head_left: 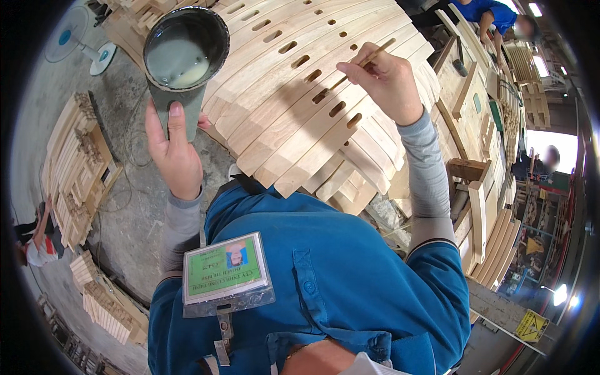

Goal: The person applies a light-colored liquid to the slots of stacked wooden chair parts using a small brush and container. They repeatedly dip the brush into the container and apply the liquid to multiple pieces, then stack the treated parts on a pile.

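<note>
By the boards' (pixel 250 125) left edge, the left hand (pixel 175 150) closes its fingers round the cup's (pixel 150 50) handle, seemingly keeping its liquid (pixel 178 65) level. Over the boards, the right hand's (pixel 394 87) fingers pinch the stick (pixel 377 52), slanted probably to reach a slot (pixel 320 95).

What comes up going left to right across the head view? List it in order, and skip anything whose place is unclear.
White fan → dark-rimmed cup → right hand → dark-headed hammer-like tool → yellow warning sign.
</note>
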The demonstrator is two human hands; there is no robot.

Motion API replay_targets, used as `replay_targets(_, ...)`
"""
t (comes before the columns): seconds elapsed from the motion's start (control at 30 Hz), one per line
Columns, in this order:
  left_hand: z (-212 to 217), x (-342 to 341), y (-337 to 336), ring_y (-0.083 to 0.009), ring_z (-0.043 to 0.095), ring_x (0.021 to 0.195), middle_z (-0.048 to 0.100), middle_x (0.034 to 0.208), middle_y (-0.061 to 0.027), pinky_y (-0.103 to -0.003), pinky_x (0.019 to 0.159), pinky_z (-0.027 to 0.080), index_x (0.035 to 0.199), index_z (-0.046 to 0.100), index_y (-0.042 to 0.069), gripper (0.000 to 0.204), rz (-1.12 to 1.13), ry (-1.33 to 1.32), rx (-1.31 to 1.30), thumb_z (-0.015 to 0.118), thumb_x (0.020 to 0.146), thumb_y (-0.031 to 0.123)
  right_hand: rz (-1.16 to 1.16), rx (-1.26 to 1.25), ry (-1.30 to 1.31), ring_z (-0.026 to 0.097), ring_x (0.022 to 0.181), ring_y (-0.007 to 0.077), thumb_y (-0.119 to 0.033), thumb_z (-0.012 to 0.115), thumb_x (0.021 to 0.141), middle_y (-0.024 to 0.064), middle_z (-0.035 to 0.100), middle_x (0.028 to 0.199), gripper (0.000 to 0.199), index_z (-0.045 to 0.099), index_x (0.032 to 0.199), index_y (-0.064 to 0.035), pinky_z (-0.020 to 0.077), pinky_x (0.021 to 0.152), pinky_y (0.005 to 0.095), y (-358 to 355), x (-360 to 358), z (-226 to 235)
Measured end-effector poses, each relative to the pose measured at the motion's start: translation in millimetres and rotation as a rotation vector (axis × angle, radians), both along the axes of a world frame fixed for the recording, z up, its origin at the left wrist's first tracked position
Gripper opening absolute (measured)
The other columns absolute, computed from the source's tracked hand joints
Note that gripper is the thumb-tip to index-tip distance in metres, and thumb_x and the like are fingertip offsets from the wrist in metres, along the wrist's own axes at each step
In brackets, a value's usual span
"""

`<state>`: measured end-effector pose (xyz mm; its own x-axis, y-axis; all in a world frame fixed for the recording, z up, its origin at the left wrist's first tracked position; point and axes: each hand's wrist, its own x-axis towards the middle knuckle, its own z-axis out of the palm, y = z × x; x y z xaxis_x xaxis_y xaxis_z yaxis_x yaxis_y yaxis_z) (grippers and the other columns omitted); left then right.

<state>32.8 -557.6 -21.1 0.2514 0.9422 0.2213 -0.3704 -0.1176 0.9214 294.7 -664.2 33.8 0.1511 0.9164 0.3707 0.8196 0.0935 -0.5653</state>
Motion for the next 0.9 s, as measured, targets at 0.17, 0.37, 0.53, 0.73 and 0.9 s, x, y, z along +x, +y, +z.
replay_targets(0.17, 4.6, 3.2, 1.5, -0.0146, 0.054, 0.068, 0.054, 0.095, -0.0103, -0.028, 0.059, 0.047, 0.119, 0.036, -0.003, 0.033, -0.044, -0.036, -0.03, 0.044, 0.089, 0.01, 0.056, -0.02, 0.076, 0.052, 0.045, 0.0121, -0.017, 0.069, 0.073, 0.0055, 0.053, 0.052, 0.022, 0.053, 0.069, -0.0018, 0.0423, 0.044, 0.0229, 2.7, -13.6, -5.8)
replay_targets(0.37, 10.3, 5.8, 0.0, -0.0185, 0.058, 0.07, 0.053, 0.097, -0.0116, -0.033, 0.064, 0.051, 0.118, 0.035, -0.003, 0.033, -0.127, 0.0, -0.023, 0.045, 0.088, 0.006, 0.002, -0.144, 0.346, 0.057, 0.073, 0.01, 0.001, 0.058, 0.079, 0.0071, 0.06, 0.08, 0.006, 0.057, 0.085, 0.0032, 0.0466, 0.066, 0.0204, -15.8, 11.2, 15.7)
replay_targets(0.53, 9.6, 12.4, -6.2, -0.0193, 0.058, 0.072, 0.053, 0.096, -0.013, -0.034, 0.066, 0.051, 0.119, 0.031, -0.003, 0.035, -0.147, 0.013, -0.044, 0.044, 0.088, 0.006, 0.013, 0.043, 0.425, 0.06, 0.076, 0.0154, 0.004, 0.058, 0.077, 0.0119, 0.061, 0.08, 0.012, 0.056, 0.088, 0.0066, 0.0498, 0.07, 0.0253, -35.3, -3.3, 62.5)
replay_targets(0.73, 2.2, 30.3, -13.8, -0.0208, 0.059, 0.075, 0.053, 0.099, -0.0142, -0.033, 0.067, 0.05, 0.117, 0.032, -0.001, 0.032, -0.2, 0.022, 0.212, 0.044, 0.088, 0.008, 0.046, 0.584, 0.579, 0.063, 0.066, 0.023, 0.003, 0.056, 0.079, 0.0221, 0.06, 0.076, 0.008, 0.048, 0.079, 0.0044, 0.0551, 0.055, 0.0262, -19.3, -71.0, 46.8)
replay_targets(0.9, -20.3, 28.9, -10.1, -0.02, 0.054, 0.09, 0.047, 0.11, -0.0128, -0.032, 0.069, 0.05, 0.118, 0.032, 0.002, 0.034, 0.111, 0.164, 0.458, 0.042, 0.086, 0.0, 0.087, 0.555, 0.619, 0.062, 0.07, 0.0213, 0.009, 0.052, 0.079, 0.023, 0.059, 0.08, 0.009, 0.044, 0.082, 0.0052, 0.0511, 0.059, 0.0271, -23.9, -104.2, 37.1)
